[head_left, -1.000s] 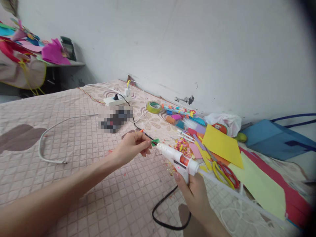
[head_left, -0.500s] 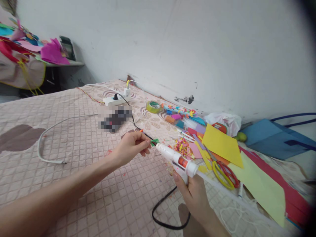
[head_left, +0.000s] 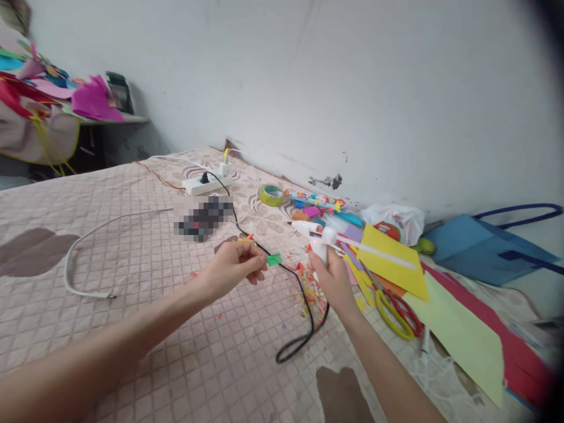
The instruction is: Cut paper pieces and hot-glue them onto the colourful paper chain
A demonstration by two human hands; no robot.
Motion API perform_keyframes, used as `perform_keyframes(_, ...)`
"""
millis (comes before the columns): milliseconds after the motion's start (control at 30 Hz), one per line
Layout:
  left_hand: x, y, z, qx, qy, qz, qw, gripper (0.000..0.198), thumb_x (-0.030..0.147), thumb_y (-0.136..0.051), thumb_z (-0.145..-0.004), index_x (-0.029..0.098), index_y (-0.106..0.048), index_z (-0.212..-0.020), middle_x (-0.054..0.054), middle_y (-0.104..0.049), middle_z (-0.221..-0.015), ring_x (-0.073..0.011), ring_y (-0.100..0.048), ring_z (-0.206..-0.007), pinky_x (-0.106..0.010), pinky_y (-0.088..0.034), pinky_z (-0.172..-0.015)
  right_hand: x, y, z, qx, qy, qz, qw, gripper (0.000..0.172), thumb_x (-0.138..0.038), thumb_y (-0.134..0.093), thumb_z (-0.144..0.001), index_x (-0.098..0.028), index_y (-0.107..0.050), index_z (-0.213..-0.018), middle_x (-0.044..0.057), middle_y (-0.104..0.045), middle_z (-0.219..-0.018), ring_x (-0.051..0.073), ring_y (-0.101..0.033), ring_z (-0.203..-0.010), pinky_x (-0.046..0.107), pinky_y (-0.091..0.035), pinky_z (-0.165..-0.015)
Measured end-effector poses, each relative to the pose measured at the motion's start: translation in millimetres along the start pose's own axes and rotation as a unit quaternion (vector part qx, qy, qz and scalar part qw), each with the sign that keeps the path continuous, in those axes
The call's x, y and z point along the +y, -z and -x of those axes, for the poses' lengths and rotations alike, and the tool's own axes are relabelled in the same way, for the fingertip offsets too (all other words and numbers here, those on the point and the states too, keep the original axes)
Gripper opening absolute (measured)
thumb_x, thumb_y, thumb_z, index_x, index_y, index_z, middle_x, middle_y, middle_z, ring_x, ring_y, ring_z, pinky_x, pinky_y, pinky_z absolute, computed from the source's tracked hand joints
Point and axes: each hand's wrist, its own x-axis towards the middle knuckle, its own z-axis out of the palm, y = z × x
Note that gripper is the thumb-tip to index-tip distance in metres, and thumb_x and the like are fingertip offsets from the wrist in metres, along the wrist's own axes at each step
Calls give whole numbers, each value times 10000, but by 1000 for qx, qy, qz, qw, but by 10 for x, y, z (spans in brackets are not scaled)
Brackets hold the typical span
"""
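Near the middle of the view, my left hand (head_left: 238, 262) pinches a small green piece of paper (head_left: 274, 259) between thumb and fingers. A bit of orange and yellow (head_left: 247, 238) shows at the back of that hand; I cannot make out what it belongs to. My right hand (head_left: 332, 276) is wrapped round the handle of a white hot glue gun (head_left: 318, 232), its nozzle pointing left and a clear glue stick (head_left: 383, 251) sticking out behind. The gun's black cord (head_left: 301, 288) loops down onto the quilted cover and runs past my left hand.
A white power strip (head_left: 207, 184) and a blurred-out dark object (head_left: 205, 217) lie beyond my left hand. Rightward are green tape (head_left: 271, 195), paper scraps (head_left: 315, 294), yellow-and-red scissors (head_left: 394, 314), yellow paper (head_left: 392, 258) and a blue bag (head_left: 484, 247). A white cable (head_left: 70, 258) curves at left.
The glue gun in my right hand has moved up and away from the green paper, farther from me. Its cord has shifted with it. My left hand stays nearly in place.
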Motion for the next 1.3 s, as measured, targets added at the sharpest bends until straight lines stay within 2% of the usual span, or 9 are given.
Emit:
perform_keyframes(200,-71,-38,8,-13,7,22,1000,158,247,-605,-755,116,-567,-677,-1,-597,-564,-86,-560,-492,-204,-469,-479,412,-575,-684,12,10,35,999,282,-363,-395,-852,-142,-570,-855,66,-600,-746,204,-539,-693,307,-407,-647)
perform_keyframes(300,-76,-57,16,-23,12,26,999,152,236,-594,-758,115,-565,-671,-11,-602,-574,-92,-571,-511,-202,-468,-482,518,-784,-794,5,21,61,998,219,-323,-457,-808,-141,-579,-819,106,-617,-776,240,-550,-764,346,-407,-722)
perform_keyframes(400,-49,-69,33,-33,20,39,999,135,219,-598,-752,119,-563,-668,-15,-618,-615,-91,-578,-527,-204,-474,-493,562,-854,-808,-2,28,79,996,195,-309,-479,-796,-146,-586,-815,130,-627,-811,261,-554,-814,373,-402,-770)
perform_keyframes(633,-46,-70,39,-51,40,56,996,155,237,-616,-751,119,-576,-658,-18,-628,-623,-74,-558,-512,-187,-457,-488,564,-762,-789,-13,46,73,996,205,-318,-498,-806,-144,-593,-855,115,-633,-819,246,-568,-793,358,-425,-745)
perform_keyframes(767,-98,-69,22,-61,60,75,993,171,260,-598,-768,121,-583,-669,-20,-630,-637,-72,-556,-521,-182,-449,-489,509,-693,-724,12,55,45,997,216,-298,-489,-821,-133,-575,-929,124,-626,-884,242,-567,-839,368,-438,-767)
perform_keyframes(967,-124,-81,34,-73,86,100,989,175,282,-621,-757,125,-580,-689,-25,-643,-665,-69,-552,-518,-185,-430,-491,175,-346,-152,53,95,-15,994,233,-215,-442,-851,-188,-465,-1082,103,-553,-1077,208,-540,-979,348,-469,-781)
perform_keyframes(1100,-107,-156,52,-80,100,99,987,164,267,-628,-759,122,-589,-694,-10,-623,-626,-70,-546,-514,-192,-431,-500,-23,-104,292,21,242,-49,969,297,-141,-530,-791,-228,-461,-1067,96,-497,-1129,250,-491,-1084,456,-427,-893)
perform_keyframes(1167,-102,-203,56,-85,104,105,985,160,263,-633,-755,122,-593,-691,-9,-628,-644,-70,-550,-520,-196,-435,-506,-60,-50,404,3,278,-33,960,291,-135,-549,-800,-249,-469,-1056,89,-477,-1146,250,-487,-1085,454,-440,-878)
perform_keyframes(1300,-120,-270,55,-98,104,96,985,160,258,-627,-766,127,-590,-682,6,-622,-619,-66,-546,-508,-190,-425,-497,-55,-29,441,-3,290,-14,957,184,-136,-531,-849,-259,-505,-982,75,-475,-1148,234,-491,-1078,442,-445,-877)
